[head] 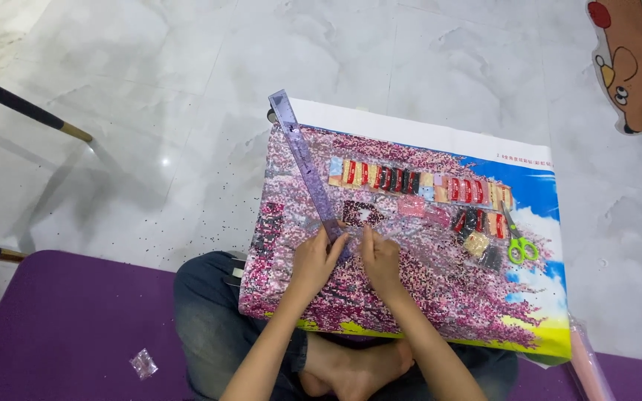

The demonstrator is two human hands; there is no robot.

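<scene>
Marble floor, diamond-painting canvas (410, 297) on lap. Left hand (315, 260) fingers closed on purple ruler (307, 167) lower end; right hand (380, 260) fingertips pinched, contents unclear. Ruler prob. light, stiff, slick; hold by edges.

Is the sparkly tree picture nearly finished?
Mostly. Pink beads already cover much of the canvas. The left hand holds a purple ruler and the right hand presses nearby. Blue sky and the yellow strip look smooth, and bead bags wait.
</scene>
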